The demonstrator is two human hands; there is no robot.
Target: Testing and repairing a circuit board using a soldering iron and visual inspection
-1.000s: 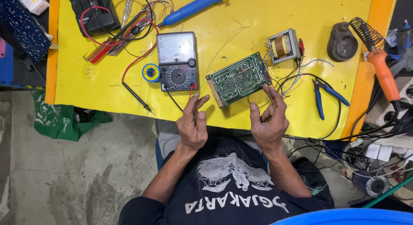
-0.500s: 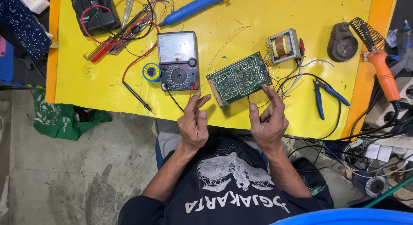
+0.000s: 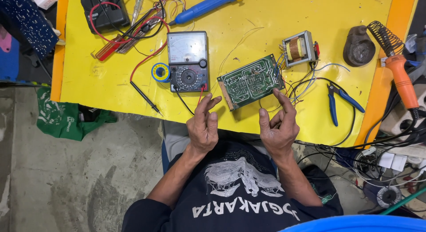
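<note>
both hands are lifted, holding nothing: left hand (image 3: 202,125) half curled, right hand (image 3: 278,125) with index finger up. the green circuit board (image 3: 251,81) lies on the yellow table (image 3: 111,90), just beyond the fingertips, beside the analog multimeter (image 3: 188,61). it seems a pause in checking; the board needs picking up.

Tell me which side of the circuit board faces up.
Solder side up: the circuit board shows green copper traces and no parts, lying flat on the yellow table.
</note>
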